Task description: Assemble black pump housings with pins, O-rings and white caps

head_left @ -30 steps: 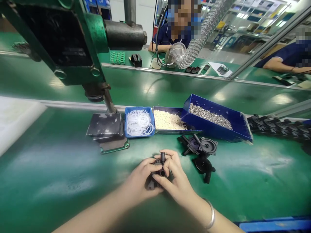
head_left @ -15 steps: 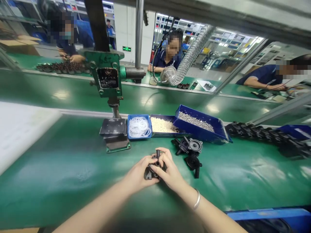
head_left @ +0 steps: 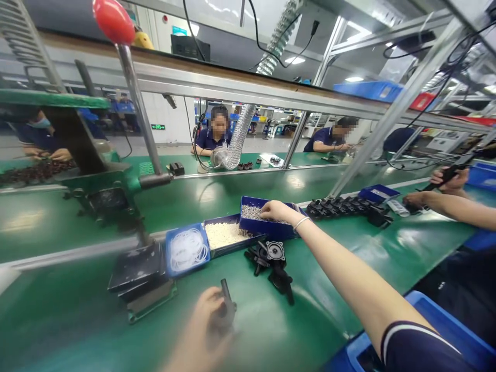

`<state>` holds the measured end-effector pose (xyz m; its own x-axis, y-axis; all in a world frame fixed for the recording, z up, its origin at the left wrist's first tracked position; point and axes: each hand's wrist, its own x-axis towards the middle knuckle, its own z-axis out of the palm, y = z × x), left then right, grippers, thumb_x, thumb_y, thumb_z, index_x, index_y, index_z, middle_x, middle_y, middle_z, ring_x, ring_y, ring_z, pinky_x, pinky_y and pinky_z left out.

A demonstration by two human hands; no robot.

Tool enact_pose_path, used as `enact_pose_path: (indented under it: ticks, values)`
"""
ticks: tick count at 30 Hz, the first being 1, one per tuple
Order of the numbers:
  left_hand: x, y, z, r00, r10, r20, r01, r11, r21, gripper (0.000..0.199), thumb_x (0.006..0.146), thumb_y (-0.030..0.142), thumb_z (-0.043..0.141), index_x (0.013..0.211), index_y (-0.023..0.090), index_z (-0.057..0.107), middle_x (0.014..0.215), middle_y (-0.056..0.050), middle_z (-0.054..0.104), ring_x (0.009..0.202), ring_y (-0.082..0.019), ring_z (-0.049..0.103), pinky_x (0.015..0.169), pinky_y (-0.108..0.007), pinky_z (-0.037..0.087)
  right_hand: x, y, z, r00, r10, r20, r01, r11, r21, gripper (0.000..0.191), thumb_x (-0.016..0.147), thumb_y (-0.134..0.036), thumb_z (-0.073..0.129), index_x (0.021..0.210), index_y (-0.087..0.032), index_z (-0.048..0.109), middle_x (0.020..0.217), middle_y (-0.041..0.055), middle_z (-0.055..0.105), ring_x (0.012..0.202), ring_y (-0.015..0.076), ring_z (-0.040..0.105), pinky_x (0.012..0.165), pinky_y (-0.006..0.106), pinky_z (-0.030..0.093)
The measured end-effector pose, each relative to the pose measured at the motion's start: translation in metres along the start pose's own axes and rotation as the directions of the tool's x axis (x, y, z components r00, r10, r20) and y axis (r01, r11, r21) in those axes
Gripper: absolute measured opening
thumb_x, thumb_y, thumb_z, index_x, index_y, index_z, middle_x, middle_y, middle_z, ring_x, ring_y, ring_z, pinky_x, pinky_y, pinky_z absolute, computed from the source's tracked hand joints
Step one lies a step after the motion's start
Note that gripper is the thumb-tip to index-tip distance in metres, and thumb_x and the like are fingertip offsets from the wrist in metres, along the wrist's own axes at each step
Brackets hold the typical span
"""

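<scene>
My left hand (head_left: 205, 325), blurred by motion, holds a black plastic part (head_left: 228, 307) with a tube pointing up, above the green table. My right hand (head_left: 277, 211) reaches into the blue bin (head_left: 267, 227) of small metal pieces (head_left: 251, 212); its fingertips are down among them, and whatever they pinch is hidden. Left of that bin sit a bin of cream-coloured small pieces (head_left: 222, 234) and a blue tray of clear rings (head_left: 188, 249). More black parts (head_left: 275, 251) lie on the table in front of the bins.
A green press with a red knob (head_left: 114, 21) stands at the left, over a black block (head_left: 135, 266). A row of black parts (head_left: 337, 206) lies at the right, near another person's hands (head_left: 449, 178). A blue crate (head_left: 358, 349) is at lower right. Others sit across the table.
My right hand has left the black part and moved up and right into the metal-piece bin. My left hand keeps the part, now lower and to the left. The view has turned right and up.
</scene>
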<state>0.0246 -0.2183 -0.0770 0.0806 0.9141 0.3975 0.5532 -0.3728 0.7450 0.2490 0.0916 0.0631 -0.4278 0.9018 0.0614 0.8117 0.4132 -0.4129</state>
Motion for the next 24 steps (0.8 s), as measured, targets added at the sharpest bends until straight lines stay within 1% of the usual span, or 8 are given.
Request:
enact_pose_path:
  ticks: [3, 5, 8, 11, 16, 20, 22, 24]
  values:
    - [0.000, 0.001, 0.001, 0.999, -0.016, -0.047, 0.017, 1.000, 0.006, 0.048, 0.084, 0.030, 0.067, 0.129, 0.029, 0.050, 0.132, -0.017, 0.058, 0.124, -0.034, 0.058, 0.098, -0.051, 0.054, 0.013, 0.007, 0.017, 0.996, 0.005, 0.090, -0.002, 0.999, -0.039, 0.025, 0.097, -0.036, 0.060, 0.107, -0.014, 0.064, 0.106, 0.0050, 0.065, 0.090, 0.0188, 0.065, 0.080, 0.035, 0.056]
    - [0.001, 0.002, 0.001, 0.999, -0.010, -0.036, 0.011, 1.000, 0.014, 0.055, 0.082, 0.033, 0.070, 0.132, 0.032, 0.049, 0.126, -0.014, 0.062, 0.121, -0.035, 0.061, 0.093, -0.051, 0.058, 0.017, 0.010, 0.025, 0.994, 0.004, 0.111, 0.001, 0.999, -0.045, 0.025, 0.097, -0.035, 0.061, 0.109, -0.014, 0.064, 0.108, 0.0057, 0.064, 0.091, 0.0192, 0.064, 0.081, 0.036, 0.056]
    - [0.004, 0.004, 0.002, 1.000, 0.019, -0.005, -0.019, 1.000, 0.022, 0.062, 0.081, 0.032, 0.071, 0.137, 0.033, 0.045, 0.121, -0.013, 0.065, 0.116, -0.034, 0.064, 0.089, -0.046, 0.061, 0.019, 0.016, 0.027, 0.994, 0.010, 0.106, -0.008, 1.000, -0.019, 0.025, 0.097, -0.035, 0.061, 0.108, -0.014, 0.064, 0.108, 0.0056, 0.064, 0.092, 0.0197, 0.064, 0.081, 0.036, 0.056]
    - [0.006, 0.007, 0.004, 1.000, 0.024, 0.010, -0.025, 0.999, 0.037, 0.059, 0.082, 0.024, 0.067, 0.136, 0.029, 0.045, 0.124, -0.016, 0.062, 0.113, -0.032, 0.067, 0.088, -0.041, 0.061, 0.020, 0.023, 0.023, 0.996, 0.022, 0.089, -0.025, 0.999, 0.037, 0.022, 0.097, -0.034, 0.061, 0.103, -0.014, 0.065, 0.104, 0.0048, 0.065, 0.090, 0.0183, 0.064, 0.081, 0.036, 0.056]
    - [0.010, 0.009, 0.005, 0.999, 0.022, 0.034, -0.024, 0.998, 0.061, 0.049, 0.081, 0.016, 0.063, 0.127, 0.027, 0.055, 0.123, -0.015, 0.060, 0.112, -0.030, 0.067, 0.088, -0.039, 0.060, 0.020, 0.027, 0.019, 0.996, 0.051, 0.068, -0.064, 0.978, 0.197, 0.023, 0.097, -0.035, 0.061, 0.092, -0.013, 0.064, 0.087, 0.0011, 0.065, 0.075, 0.0140, 0.064, 0.071, 0.030, 0.056]
    - [0.015, 0.005, 0.014, 0.998, 0.031, 0.060, -0.033, 0.999, 0.032, 0.036, 0.083, 0.019, 0.059, 0.118, 0.026, 0.060, 0.115, -0.014, 0.062, 0.099, -0.025, 0.071, 0.079, -0.034, 0.062, 0.014, 0.018, 0.012, 0.998, 0.046, 0.039, -0.058, 0.917, 0.395, 0.027, 0.095, -0.038, 0.062, 0.086, -0.013, 0.062, 0.075, 0.0015, 0.066, 0.058, 0.0104, 0.059, 0.060, 0.026, 0.052]
    - [0.016, -0.001, 0.024, 0.998, 0.029, 0.059, -0.030, 0.999, 0.018, 0.031, 0.084, 0.021, 0.058, 0.115, 0.025, 0.062, 0.108, -0.013, 0.063, 0.091, -0.023, 0.072, 0.073, -0.032, 0.062, 0.007, 0.007, 0.006, 1.000, 0.019, 0.007, -0.020, 0.866, 0.499, 0.030, 0.091, -0.041, 0.065, 0.084, -0.012, 0.062, 0.076, 0.0059, 0.069, 0.059, 0.0117, 0.061, 0.061, 0.026, 0.053]
    - [0.014, -0.009, 0.034, 0.999, 0.017, 0.035, -0.017, 1.000, 0.014, 0.030, 0.084, 0.024, 0.059, 0.114, 0.024, 0.061, 0.105, -0.013, 0.064, 0.090, -0.024, 0.072, 0.070, -0.031, 0.062, -0.006, -0.010, 0.000, 1.000, -0.024, -0.014, 0.027, 0.809, 0.588, 0.034, 0.087, -0.045, 0.067, 0.085, -0.012, 0.062, 0.079, 0.0093, 0.071, 0.065, 0.0141, 0.064, 0.066, 0.028, 0.054]
